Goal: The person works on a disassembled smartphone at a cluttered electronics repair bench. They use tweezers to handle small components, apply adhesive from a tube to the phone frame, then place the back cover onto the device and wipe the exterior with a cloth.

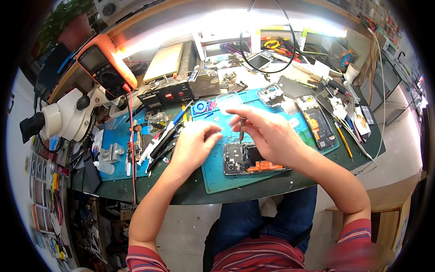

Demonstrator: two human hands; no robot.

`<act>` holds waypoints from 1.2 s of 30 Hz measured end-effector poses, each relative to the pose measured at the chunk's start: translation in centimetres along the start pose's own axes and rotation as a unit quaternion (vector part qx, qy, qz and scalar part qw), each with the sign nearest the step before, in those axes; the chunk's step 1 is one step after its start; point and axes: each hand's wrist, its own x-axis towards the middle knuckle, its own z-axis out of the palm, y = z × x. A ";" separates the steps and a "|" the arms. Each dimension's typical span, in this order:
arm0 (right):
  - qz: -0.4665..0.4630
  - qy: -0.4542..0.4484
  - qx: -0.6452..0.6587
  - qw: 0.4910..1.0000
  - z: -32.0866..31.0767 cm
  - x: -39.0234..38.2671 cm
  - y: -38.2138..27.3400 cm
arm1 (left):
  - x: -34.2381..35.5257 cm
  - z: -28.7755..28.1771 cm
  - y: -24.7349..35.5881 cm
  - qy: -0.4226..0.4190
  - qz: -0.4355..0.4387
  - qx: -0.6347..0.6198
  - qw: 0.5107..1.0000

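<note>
An opened smartphone (234, 166) lies on the blue work mat (215, 174) in front of me, its dark inner parts and an orange strip exposed. My right hand (272, 136) grips a small screwdriver (242, 128) upright above the phone's upper edge, one finger stretched over its top. The screwdriver's tip points down at the phone; whether it touches a screw I cannot tell. To the left of the phone hovers my left hand (195, 144), fingers bent and apart from the thumb, with nothing visible between them. The right hand covers part of the phone's right end.
A second opened phone (317, 122) lies at the right of the mat. Farther left stand an orange multimeter (106, 65), a white microscope (63, 115) and a black power unit (165, 95). Pens and syringes (163, 143) lie beside my left hand. A black cable loop (293, 45) hangs at the back.
</note>
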 end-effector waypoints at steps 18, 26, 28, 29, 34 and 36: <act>0.009 -0.037 -0.050 0.998 -0.5 0.2 -0.3 | 1.2 0.3 -0.5 -0.065 0.136 0.048 0.987; 0.017 -0.043 -0.058 0.997 -0.4 0.4 -0.1 | 1.1 0.0 -0.6 -0.094 0.126 0.103 0.982; 0.015 -0.014 0.015 1.000 0.1 0.4 0.3 | 1.2 -0.1 -0.5 -0.068 0.130 0.073 0.987; 0.019 -0.028 -0.010 0.999 0.0 0.4 0.2 | 1.2 -0.2 -0.5 -0.055 0.132 0.057 0.988; -0.028 0.040 -0.021 0.999 0.5 0.6 0.1 | 1.1 -1.4 0.1 -0.064 0.001 -0.052 0.997; 0.038 -0.035 -0.023 0.998 -0.2 0.8 -0.4 | 1.1 -1.8 0.6 -0.070 -0.040 -0.080 0.994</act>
